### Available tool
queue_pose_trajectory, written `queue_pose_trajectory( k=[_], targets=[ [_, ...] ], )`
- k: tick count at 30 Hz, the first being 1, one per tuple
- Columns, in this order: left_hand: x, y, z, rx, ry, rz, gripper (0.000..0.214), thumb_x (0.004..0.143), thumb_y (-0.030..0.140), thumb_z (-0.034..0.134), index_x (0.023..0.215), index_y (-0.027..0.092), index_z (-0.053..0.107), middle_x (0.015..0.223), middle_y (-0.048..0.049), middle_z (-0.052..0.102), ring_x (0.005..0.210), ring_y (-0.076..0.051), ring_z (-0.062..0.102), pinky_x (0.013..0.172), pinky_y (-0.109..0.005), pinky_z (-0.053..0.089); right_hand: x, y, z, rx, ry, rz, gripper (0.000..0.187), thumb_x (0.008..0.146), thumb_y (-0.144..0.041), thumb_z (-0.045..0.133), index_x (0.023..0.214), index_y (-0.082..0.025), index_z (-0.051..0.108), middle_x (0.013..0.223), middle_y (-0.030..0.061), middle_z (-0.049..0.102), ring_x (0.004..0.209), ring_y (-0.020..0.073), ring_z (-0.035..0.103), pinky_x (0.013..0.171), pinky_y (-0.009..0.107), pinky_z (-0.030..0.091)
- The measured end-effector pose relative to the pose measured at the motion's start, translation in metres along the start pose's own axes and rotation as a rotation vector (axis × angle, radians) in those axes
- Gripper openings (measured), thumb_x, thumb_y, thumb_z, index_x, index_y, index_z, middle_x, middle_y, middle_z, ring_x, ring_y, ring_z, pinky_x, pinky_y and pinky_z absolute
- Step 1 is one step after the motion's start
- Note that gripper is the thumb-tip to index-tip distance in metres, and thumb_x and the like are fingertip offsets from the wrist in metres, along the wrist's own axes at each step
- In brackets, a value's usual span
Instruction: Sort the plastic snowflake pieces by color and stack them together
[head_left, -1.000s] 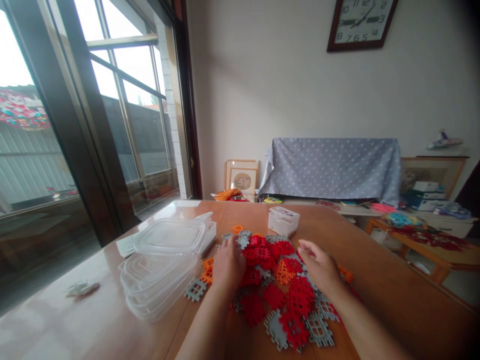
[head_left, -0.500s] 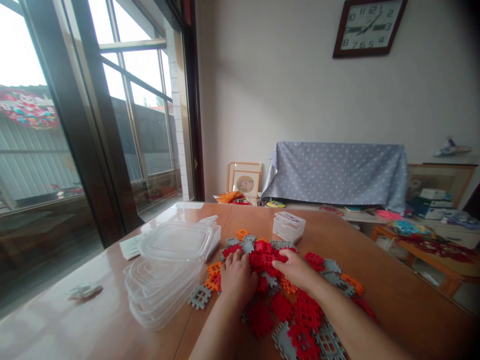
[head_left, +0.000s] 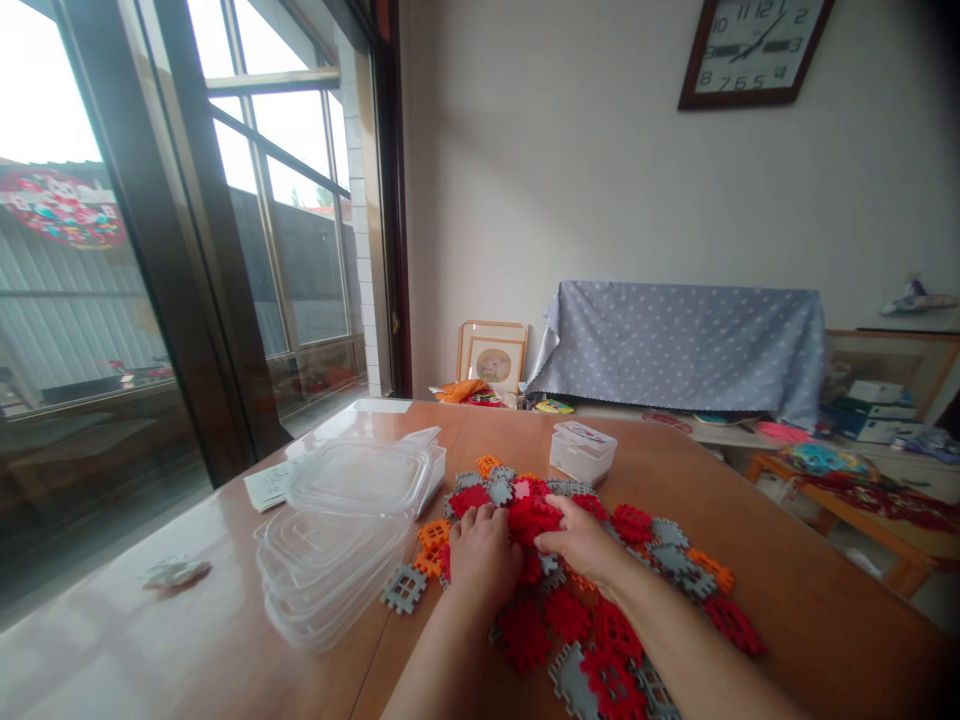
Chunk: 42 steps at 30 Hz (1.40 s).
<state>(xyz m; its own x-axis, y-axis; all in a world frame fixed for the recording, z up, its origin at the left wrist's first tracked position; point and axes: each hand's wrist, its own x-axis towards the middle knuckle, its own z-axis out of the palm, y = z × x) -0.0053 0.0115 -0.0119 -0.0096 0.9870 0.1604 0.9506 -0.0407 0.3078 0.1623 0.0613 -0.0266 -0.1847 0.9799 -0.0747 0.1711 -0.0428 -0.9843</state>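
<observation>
Many flat plastic interlocking tiles with toothed edges, in red, grey and orange, lie piled on the table. My right hand [head_left: 581,540] pinches red interlocking tiles [head_left: 534,518] between thumb and fingers over the middle of the pile. From the other side my left hand [head_left: 484,555] is curled against the same red tiles, its fingertips bent and partly hiding what they grip. Below the hands lie a red tile [head_left: 523,635] and a grey tile [head_left: 574,680]. One grey window tile [head_left: 404,589] rests apart, left of my left hand.
Stacked clear plastic lids [head_left: 322,570] lie to the left, beside a white container. Behind the pile stands a small lidded plastic box [head_left: 582,455]. A small plastic packet [head_left: 176,571] and a paper [head_left: 268,486] are on the table [head_left: 810,560] too.
My right hand has drawn slightly closer to my left, and the red tiles between them have turned a little. The view has shifted slightly.
</observation>
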Motion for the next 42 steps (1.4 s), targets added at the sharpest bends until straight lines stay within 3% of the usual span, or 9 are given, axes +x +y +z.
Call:
queue_pose_trajectory(
  k=[4, 10, 15, 22, 28, 31, 35, 39, 42],
  targets=[
    [0.000, 0.002, -0.003, 0.011, -0.009, -0.018, 0.038, 0.083, 0.029, 0.051, 0.119, 0.024, 0.063, 0.130, -0.0106, 0.061, 0.122, -0.034, 0.053, 0.100, -0.048, 0.041, -0.011, -0.003, -0.013, -0.034, -0.061, 0.013, 0.073, 0.066, -0.014, 0.065, 0.137, -0.015, 0.051, 0.092, 0.0037, 0.077, 0.079, 0.0194, 0.070, 0.064, 0.026, 0.050],
    [0.000, 0.005, -0.006, 0.018, 0.007, -0.040, 0.032, 0.079, 0.023, 0.052, 0.109, 0.023, 0.063, 0.122, -0.0102, 0.063, 0.111, -0.031, 0.056, 0.092, -0.044, 0.043, -0.007, -0.001, -0.053, -0.367, -0.045, 0.008, 0.024, 0.072, -0.024, 0.060, 0.092, -0.018, 0.071, 0.069, -0.0006, 0.073, 0.063, 0.0160, 0.064, 0.056, 0.023, 0.043],
    [0.000, 0.007, -0.005, -0.030, 0.042, -0.041, 0.025, 0.085, 0.035, 0.052, 0.103, 0.023, 0.066, 0.120, -0.0110, 0.064, 0.115, -0.032, 0.054, 0.094, -0.043, 0.042, 0.017, -0.006, -0.072, -0.466, 0.072, -0.087, 0.030, 0.076, -0.040, 0.066, 0.099, -0.021, 0.073, 0.077, 0.0000, 0.074, 0.076, 0.0201, 0.067, 0.067, 0.027, 0.047],
    [-0.003, 0.006, 0.005, -0.111, 0.036, 0.027, 0.052, 0.084, 0.051, 0.057, 0.132, 0.033, 0.061, 0.144, -0.0055, 0.055, 0.140, -0.036, 0.037, 0.114, -0.049, 0.030, 0.081, -0.013, -0.037, -0.564, 0.098, -0.216, 0.041, 0.079, -0.047, 0.067, 0.111, -0.021, 0.073, 0.113, 0.0075, 0.075, 0.109, 0.0273, 0.066, 0.095, 0.034, 0.047],
    [-0.005, 0.008, 0.002, -0.086, -0.032, 0.048, 0.045, 0.084, 0.053, 0.054, 0.124, 0.035, 0.066, 0.141, -0.0050, 0.058, 0.142, -0.038, 0.036, 0.115, -0.055, 0.028, 0.128, -0.016, -0.014, -0.626, 0.045, -0.191, 0.066, 0.074, -0.056, 0.075, 0.126, -0.018, 0.066, 0.136, 0.0147, 0.065, 0.129, 0.0310, 0.057, 0.106, 0.037, 0.041],
    [-0.005, 0.009, 0.000, -0.083, -0.048, 0.056, 0.044, 0.085, 0.053, 0.053, 0.123, 0.034, 0.067, 0.138, -0.0060, 0.061, 0.141, -0.039, 0.038, 0.114, -0.056, 0.029, 0.135, -0.015, -0.013, -0.647, -0.022, -0.152, 0.062, 0.066, -0.055, 0.081, 0.112, -0.015, 0.072, 0.120, 0.0145, 0.073, 0.123, 0.0330, 0.060, 0.100, 0.036, 0.044],
    [-0.006, 0.010, -0.001, -0.093, -0.041, 0.055, 0.044, 0.084, 0.053, 0.054, 0.122, 0.034, 0.067, 0.133, -0.0064, 0.063, 0.139, -0.039, 0.040, 0.112, -0.057, 0.030, 0.134, -0.015, -0.014, -0.630, -0.114, -0.106, 0.034, 0.062, -0.045, 0.086, 0.082, -0.020, 0.074, 0.081, 0.0012, 0.076, 0.093, 0.0244, 0.068, 0.080, 0.028, 0.048],
    [-0.006, 0.012, -0.003, -0.093, -0.047, 0.067, 0.045, 0.083, 0.056, 0.056, 0.120, 0.035, 0.068, 0.128, -0.0069, 0.066, 0.135, -0.040, 0.043, 0.110, -0.058, 0.032, 0.130, -0.017, -0.020, -0.573, -0.141, -0.068, 0.029, 0.058, -0.036, 0.087, 0.075, -0.019, 0.071, 0.067, -0.0029, 0.069, 0.076, 0.0184, 0.064, 0.066, 0.023, 0.044],
    [-0.006, 0.013, -0.004, -0.093, -0.051, 0.073, 0.044, 0.082, 0.056, 0.057, 0.118, 0.034, 0.069, 0.128, -0.0072, 0.065, 0.134, -0.040, 0.044, 0.109, -0.057, 0.033, 0.125, -0.017, -0.026, -0.513, -0.166, -0.021, 0.027, 0.065, -0.040, 0.081, 0.074, -0.017, 0.070, 0.060, -0.0030, 0.065, 0.061, 0.0144, 0.058, 0.059, 0.024, 0.041]
  ],
)
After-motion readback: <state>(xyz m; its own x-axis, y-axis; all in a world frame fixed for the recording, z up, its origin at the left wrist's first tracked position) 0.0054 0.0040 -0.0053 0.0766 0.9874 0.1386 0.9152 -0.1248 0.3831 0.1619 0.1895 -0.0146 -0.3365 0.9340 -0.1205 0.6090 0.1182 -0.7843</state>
